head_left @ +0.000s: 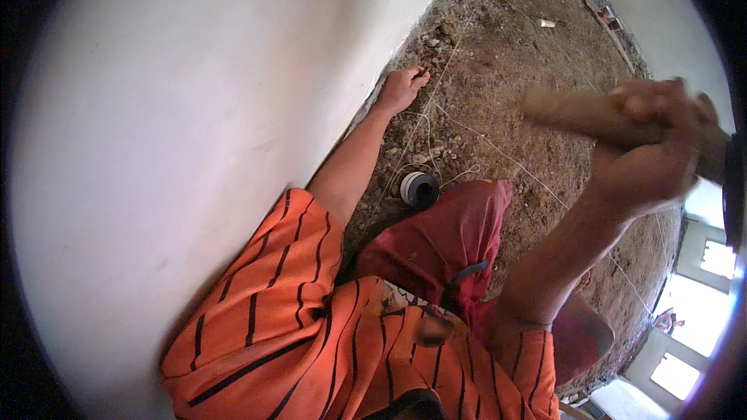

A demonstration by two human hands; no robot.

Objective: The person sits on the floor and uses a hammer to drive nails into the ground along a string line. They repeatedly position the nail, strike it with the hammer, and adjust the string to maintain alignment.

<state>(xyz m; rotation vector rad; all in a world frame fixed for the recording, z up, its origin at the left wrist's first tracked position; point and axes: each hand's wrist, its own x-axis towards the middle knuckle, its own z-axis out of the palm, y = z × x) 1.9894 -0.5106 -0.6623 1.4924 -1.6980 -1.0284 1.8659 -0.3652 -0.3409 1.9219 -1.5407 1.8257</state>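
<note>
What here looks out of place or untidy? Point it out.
The white string runs loose and tangled over the dirt floor instead of taut, looping near the spool by the white wall. The left hand presses the ground at the wall's foot; the right hand grips a blurred wooden handle.

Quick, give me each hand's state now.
Left hand: fingers down on the brown dirt ground beside the white wall; grip cannot be told.
Right hand: closed around a blurred brown wooden handle.

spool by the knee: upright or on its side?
On its side. The spool lies on the dirt floor with its round dark end facing up at the camera, white string trailing off it.
</note>
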